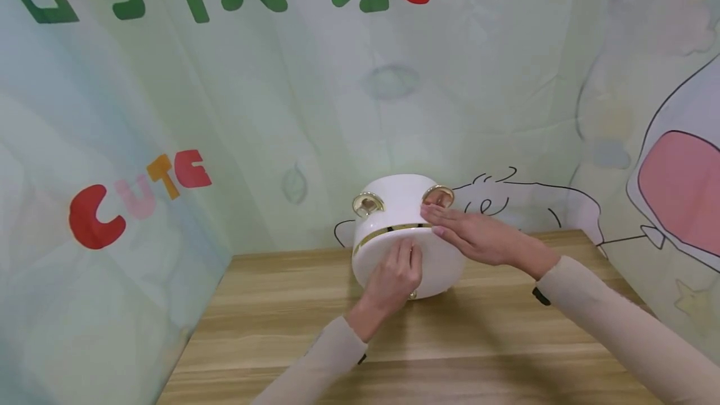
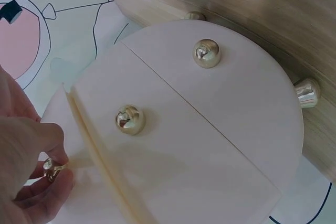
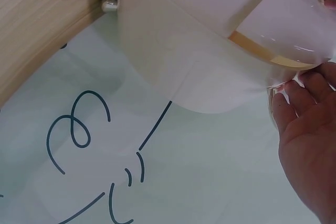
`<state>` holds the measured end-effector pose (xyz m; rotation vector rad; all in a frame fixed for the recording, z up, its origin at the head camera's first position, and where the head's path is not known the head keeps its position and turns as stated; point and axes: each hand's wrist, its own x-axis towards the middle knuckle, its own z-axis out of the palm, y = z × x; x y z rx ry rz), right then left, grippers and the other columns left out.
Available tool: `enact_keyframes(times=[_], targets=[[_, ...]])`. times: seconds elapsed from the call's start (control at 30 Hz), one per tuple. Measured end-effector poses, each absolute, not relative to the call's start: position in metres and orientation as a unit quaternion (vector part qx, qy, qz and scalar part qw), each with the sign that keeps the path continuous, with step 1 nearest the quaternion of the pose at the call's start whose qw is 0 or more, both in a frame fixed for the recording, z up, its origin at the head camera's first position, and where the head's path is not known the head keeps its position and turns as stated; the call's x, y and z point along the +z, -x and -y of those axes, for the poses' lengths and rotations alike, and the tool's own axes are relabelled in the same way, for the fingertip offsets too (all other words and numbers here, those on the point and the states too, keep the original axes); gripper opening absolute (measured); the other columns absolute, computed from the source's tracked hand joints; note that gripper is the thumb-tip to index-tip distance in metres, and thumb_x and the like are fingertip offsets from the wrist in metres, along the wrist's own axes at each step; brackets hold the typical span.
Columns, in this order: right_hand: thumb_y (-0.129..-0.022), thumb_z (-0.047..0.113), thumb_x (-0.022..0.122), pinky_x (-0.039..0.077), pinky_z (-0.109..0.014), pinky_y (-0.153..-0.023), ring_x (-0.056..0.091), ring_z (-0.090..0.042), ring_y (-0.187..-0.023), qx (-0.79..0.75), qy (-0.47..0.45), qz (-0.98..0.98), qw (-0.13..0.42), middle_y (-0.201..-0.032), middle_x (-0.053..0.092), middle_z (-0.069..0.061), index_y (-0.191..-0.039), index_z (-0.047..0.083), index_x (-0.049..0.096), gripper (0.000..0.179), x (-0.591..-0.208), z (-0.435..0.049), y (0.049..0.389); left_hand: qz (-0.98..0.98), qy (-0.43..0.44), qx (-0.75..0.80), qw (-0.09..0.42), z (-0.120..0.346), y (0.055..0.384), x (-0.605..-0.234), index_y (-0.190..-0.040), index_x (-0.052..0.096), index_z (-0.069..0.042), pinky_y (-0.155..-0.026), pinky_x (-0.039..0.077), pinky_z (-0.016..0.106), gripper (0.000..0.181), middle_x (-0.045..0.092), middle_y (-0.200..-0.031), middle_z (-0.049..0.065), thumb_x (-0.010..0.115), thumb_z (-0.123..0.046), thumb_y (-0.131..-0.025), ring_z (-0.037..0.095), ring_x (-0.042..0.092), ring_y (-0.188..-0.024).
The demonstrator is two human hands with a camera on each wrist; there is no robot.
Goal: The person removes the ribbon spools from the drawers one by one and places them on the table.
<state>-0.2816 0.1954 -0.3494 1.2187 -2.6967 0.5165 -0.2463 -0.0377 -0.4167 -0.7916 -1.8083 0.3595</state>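
Observation:
A round white box with gold ring-shaped ears stands on its side-set feet at the table's back, its flat front toward me. My left hand is at that front, thumb and fingers pinching a small gold knob on the upper front panel. This panel stands out from the rest of the front along a gold-edged gap. Lower down are a middle knob and a bottom knob, divided by a thin seam. My right hand, fingers extended, rests against the box's upper right by the right ear.
A wood-grain table carries the box. Close behind it hangs a printed fabric backdrop, which also encloses the left and right sides. Short gold feet hold the box's underside off the tabletop.

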Motion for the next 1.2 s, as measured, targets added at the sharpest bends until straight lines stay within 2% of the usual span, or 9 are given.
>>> enact_keyframes(times=[0.27,0.57,0.87,1.2], targets=[[-0.114,0.031,0.043,0.04,-0.051,-0.123,0.038,-0.027,-0.157,0.168,-0.407,0.896,0.064,-0.17,0.037,-0.004,-0.161,0.013,0.04,0.051,-0.351,-0.196,0.282,0.76,0.336,0.166,0.532,0.04,0.23,-0.414,-0.099,0.071,-0.002,-0.072,0.06,0.023,0.04,0.069,-0.092,0.007,0.032,0.001,-0.106,0.015,0.067,-0.081],[-0.114,0.029,0.042,0.039,-0.051,-0.123,0.037,-0.028,-0.158,0.166,-0.415,0.892,0.063,-0.17,0.036,-0.006,-0.162,0.011,0.038,0.052,-0.351,-0.196,0.282,0.757,0.346,0.179,0.525,0.042,0.21,-0.415,-0.101,0.073,-0.003,-0.081,0.061,0.023,0.038,0.073,-0.096,0.006,0.036,0.003,-0.107,0.014,0.071,-0.086],[-0.114,0.033,0.04,0.039,-0.052,-0.123,0.036,-0.028,-0.158,0.163,-0.403,0.899,0.057,-0.171,0.035,-0.005,-0.163,0.013,0.037,0.053,-0.348,-0.196,0.281,0.755,0.357,0.151,0.528,0.042,0.193,-0.414,-0.098,0.072,-0.003,-0.076,0.06,0.023,0.037,0.071,-0.094,0.006,0.037,0.003,-0.106,0.014,0.069,-0.084],[-0.114,0.035,0.039,0.038,-0.053,-0.124,0.036,-0.028,-0.158,0.162,-0.398,0.901,0.055,-0.171,0.034,-0.004,-0.163,0.014,0.036,0.053,-0.35,-0.195,0.282,0.733,0.375,0.122,0.554,0.043,0.182,-0.416,-0.098,0.072,0.0,-0.073,0.058,0.025,0.035,0.068,-0.093,0.009,0.038,0.002,-0.104,0.017,0.065,-0.081]])
